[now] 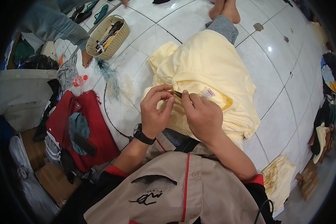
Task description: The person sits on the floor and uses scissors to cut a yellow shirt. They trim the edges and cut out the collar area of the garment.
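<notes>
A pale yellow garment (209,59) lies spread over my lap and legs, its neckline opening and a small white label (208,93) facing up. Between finger and thumb, my right hand (202,116) grips a small dark pointed tool (178,94), perhaps thread snips; most of it is hidden by the fingers. Close to the tool's tip, my left hand (156,112) has its fingers curled toward the thumb, just above the cloth. What the left fingers hold, if anything, is too small to make out. A black watch (142,135) is on my left wrist.
At upper left a cream basket (109,37) holds tools, near another person's bare foot (86,58). Red cloth (80,127) and a plastic bottle (79,80) lie to my left. More yellow cloth (279,179) rests on the white tiles at lower right.
</notes>
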The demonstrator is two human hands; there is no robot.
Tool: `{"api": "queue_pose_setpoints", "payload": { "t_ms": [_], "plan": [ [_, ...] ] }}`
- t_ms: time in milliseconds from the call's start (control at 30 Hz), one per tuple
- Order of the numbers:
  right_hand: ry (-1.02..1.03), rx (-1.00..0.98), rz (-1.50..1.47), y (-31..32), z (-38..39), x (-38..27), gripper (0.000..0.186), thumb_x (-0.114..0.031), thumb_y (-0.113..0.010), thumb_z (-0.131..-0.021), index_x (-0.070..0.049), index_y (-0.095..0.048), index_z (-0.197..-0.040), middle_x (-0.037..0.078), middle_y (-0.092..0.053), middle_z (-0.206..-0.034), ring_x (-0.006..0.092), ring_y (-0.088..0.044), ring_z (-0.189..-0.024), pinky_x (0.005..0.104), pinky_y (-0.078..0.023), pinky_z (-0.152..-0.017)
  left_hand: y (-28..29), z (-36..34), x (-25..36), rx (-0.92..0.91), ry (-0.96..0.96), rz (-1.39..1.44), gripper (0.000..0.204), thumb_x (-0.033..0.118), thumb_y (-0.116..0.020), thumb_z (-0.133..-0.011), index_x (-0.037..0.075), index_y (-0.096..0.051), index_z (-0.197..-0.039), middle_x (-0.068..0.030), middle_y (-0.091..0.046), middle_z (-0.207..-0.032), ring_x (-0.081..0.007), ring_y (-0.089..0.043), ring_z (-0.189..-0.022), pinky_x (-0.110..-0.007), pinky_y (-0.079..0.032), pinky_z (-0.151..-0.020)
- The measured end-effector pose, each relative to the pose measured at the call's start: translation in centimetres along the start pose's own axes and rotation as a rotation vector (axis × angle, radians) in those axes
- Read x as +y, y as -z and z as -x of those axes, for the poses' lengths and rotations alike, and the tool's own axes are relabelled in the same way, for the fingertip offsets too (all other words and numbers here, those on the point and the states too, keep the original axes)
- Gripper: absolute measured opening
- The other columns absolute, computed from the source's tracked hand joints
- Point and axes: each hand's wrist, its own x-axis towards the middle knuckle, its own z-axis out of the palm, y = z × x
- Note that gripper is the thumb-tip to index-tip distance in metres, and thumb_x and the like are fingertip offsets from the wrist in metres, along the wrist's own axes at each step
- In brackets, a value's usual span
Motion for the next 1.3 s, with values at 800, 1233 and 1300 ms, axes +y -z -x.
{"api": "queue_pose_setpoints", "payload": {
  "t_ms": [800,1233,1300],
  "plan": [
    [-0.884,-0.223,-0.378,6.6,10.7,17.4,0.022,-0.018,-0.066,-0.095,0.002,-0.065,-0.105,0.021,-0.068,-0.088,0.0369,-0.062,-0.077,0.0413,-0.05,-0.074,4.2,-13.4,-6.3,-0.725,0.211,-0.086,0.016,0.012,-0.066,-0.102,-0.002,-0.071,-0.107,-0.0016,-0.066,-0.078,-0.0073,-0.056,-0.07,-0.026,-0.048,-0.065],
    [-0.865,0.28,-0.578,6.6,9.1,18.1,0.021,-0.011,-0.071,-0.095,-0.003,-0.072,-0.114,0.002,-0.073,-0.097,0.01,-0.06,-0.077,0.0286,-0.049,-0.066,1.6,-13.7,-4.1,-0.158,-0.291,-0.169,0.044,0.006,-0.068,-0.096,0.004,-0.061,-0.138,-0.0144,-0.063,-0.14,-0.0313,-0.056,-0.133,-0.04,-0.046,-0.108],
    [-0.797,0.106,-0.686,7.0,9.5,17.3,0.017,-0.01,-0.076,-0.092,-0.003,-0.075,-0.107,0.001,-0.074,-0.102,0.0071,-0.057,-0.071,0.0266,-0.047,-0.062,1.7,-11.5,-3.2,-0.432,-0.377,-0.153,0.044,0.007,-0.073,-0.09,0.004,-0.065,-0.133,-0.0142,-0.063,-0.139,-0.034,-0.056,-0.132,-0.043,-0.047,-0.107]
  ]
}}
